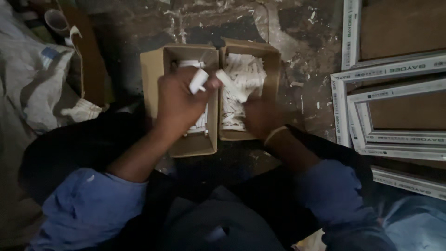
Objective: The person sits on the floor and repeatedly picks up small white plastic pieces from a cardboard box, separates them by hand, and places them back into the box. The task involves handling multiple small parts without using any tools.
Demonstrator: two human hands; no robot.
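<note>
Two short white plastic pieces, smooth and block-shaped, are held above a pair of open cardboard boxes: the left piece (199, 80) is pinched between the fingers of the left hand (179, 102), and the right piece (231, 85), longer and angled, is gripped by the closed fingers of the right hand (261, 116), whose wrist carries a thin pale band (275, 134). The two pieces sit just beside each other, their near ends almost meeting; whether they touch cannot be told. The left box (158, 79) holds a few similar white pieces, mostly hidden behind the left hand; the right box (272, 60) is heaped with them. Both boxes stand on a dark, rough floor (306, 42) speckled with white chips and scraps. To the right lie white plastic frame profiles (371, 111), cut off by the picture's edge. At left, a crumpled pale sack (32, 79) lies in shadow. Blue sleeves (88, 204), rolled up, fill the foreground; dim light blurs fine detail.
</note>
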